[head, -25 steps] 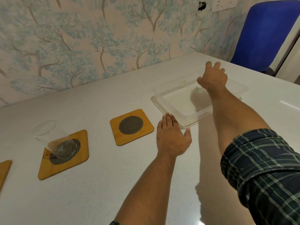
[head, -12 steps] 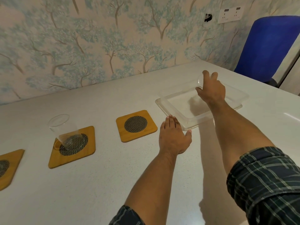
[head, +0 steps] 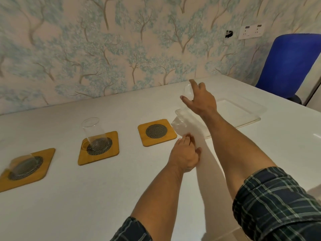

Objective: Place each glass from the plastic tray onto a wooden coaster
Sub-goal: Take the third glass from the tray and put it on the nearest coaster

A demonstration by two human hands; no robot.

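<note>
My right hand (head: 199, 101) grips a clear glass (head: 188, 91) from above and holds it in the air over the left end of the plastic tray (head: 243, 110). My left hand (head: 185, 153) rests flat on the table by the tray's near-left corner, fingers together and holding nothing. A bare wooden coaster (head: 157, 132) with a dark mesh centre lies just left of the tray. Further left, a second coaster (head: 99, 147) carries an upright glass (head: 93, 133). A third coaster (head: 26, 168) at the left edge also bears a glass (head: 22, 165).
The white table (head: 86, 197) meets a tree-patterned wall at the back. A blue chair (head: 290, 65) stands behind the table's far right corner. A wall socket (head: 251, 31) sits above it.
My right hand has lifted the glass out of the tray and carried it left, above the tray's left end. The view has shifted right and up, bringing the third coaster into sight.
</note>
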